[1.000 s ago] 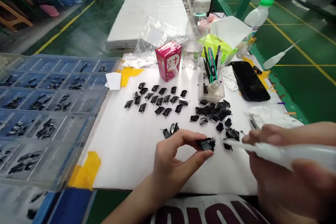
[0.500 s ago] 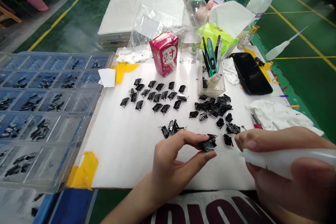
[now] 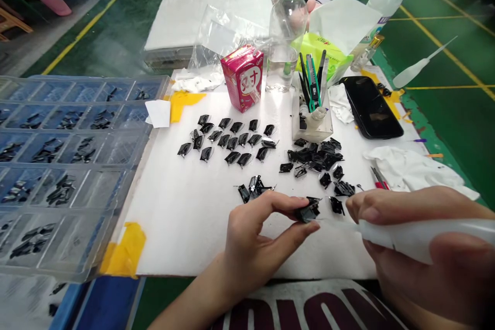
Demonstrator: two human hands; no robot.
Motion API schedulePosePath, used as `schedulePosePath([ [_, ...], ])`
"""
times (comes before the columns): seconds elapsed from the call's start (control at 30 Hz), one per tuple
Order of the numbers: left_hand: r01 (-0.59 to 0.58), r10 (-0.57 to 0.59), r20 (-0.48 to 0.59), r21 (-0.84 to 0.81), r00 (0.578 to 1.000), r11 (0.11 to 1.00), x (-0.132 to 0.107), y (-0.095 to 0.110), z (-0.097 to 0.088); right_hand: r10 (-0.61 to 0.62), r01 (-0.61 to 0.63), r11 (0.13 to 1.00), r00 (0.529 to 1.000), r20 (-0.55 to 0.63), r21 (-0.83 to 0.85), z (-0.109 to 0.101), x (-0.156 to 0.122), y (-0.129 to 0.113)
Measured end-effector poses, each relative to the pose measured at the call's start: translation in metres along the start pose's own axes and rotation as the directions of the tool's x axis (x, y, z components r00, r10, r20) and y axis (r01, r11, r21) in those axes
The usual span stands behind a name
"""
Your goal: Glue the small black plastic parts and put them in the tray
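Between thumb and index finger, my left hand (image 3: 259, 232) pinches a small black plastic part (image 3: 308, 212). My right hand (image 3: 421, 232) is wrapped round a white squeeze bottle (image 3: 402, 234), whose thin translucent nozzle points left at that part; whether the tip touches it I cannot tell. A heap of similar black parts (image 3: 315, 154) lies beyond my hands, and one loose part (image 3: 336, 205) sits between them. Just behind my left hand is a small cluster of black pieces (image 3: 254, 186). Several black parts with clear film edges (image 3: 232, 143) are spread in rough rows farther left.
Clear compartment trays (image 3: 93, 191) with black pieces stand on the left. A red drink carton (image 3: 243, 80), a clear bottle (image 3: 284, 36), a tool holder (image 3: 315, 126) with a cutter and tweezers, and a phone (image 3: 372, 108) line the back. A white cloth (image 3: 417, 167) lies right.
The view has shifted very slightly. Both hands keep their places, with the black part and the squeeze bottle held as before.
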State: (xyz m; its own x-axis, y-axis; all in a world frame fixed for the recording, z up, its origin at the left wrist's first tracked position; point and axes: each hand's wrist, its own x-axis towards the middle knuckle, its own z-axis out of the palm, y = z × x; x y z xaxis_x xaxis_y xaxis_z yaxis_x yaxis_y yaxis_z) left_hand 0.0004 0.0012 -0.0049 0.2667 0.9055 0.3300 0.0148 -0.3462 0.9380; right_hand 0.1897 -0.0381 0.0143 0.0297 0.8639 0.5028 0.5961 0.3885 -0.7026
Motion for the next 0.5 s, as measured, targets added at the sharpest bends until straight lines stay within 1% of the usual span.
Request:
schedulePosePath([
  [0.07,0.0,0.0,-0.001,0.0,1.0,1.0,0.0,-0.0001,0.0,0.005,-0.004,0.999,1.0,0.01,-0.052,-0.0032,0.0003,-0.0014],
  [0.13,0.0,0.0,-0.002,0.002,1.0,1.0,0.0001,-0.0001,-0.0002,-0.02,0.022,0.997,0.999,0.025,-0.069,-0.0056,0.0004,-0.0016],
  [0.2,-0.001,0.001,0.005,0.007,1.0,1.0,0.0003,-0.0001,-0.0005,-0.005,0.006,0.999,1.0,0.023,-0.045,-0.0064,0.0,-0.0015],
  [0.33,0.009,-0.01,0.012,0.013,1.0,1.0,0.0003,0.0002,-0.0008,0.08,-0.08,0.997,0.997,-0.021,-0.011,-0.0028,-0.0011,-0.0025],
  [0.5,0.031,-0.031,0.008,0.015,0.999,0.999,-0.0003,0.0008,-0.0005,0.114,-0.109,0.991,0.992,-0.061,0.073,0.0024,-0.0002,-0.0049],
])
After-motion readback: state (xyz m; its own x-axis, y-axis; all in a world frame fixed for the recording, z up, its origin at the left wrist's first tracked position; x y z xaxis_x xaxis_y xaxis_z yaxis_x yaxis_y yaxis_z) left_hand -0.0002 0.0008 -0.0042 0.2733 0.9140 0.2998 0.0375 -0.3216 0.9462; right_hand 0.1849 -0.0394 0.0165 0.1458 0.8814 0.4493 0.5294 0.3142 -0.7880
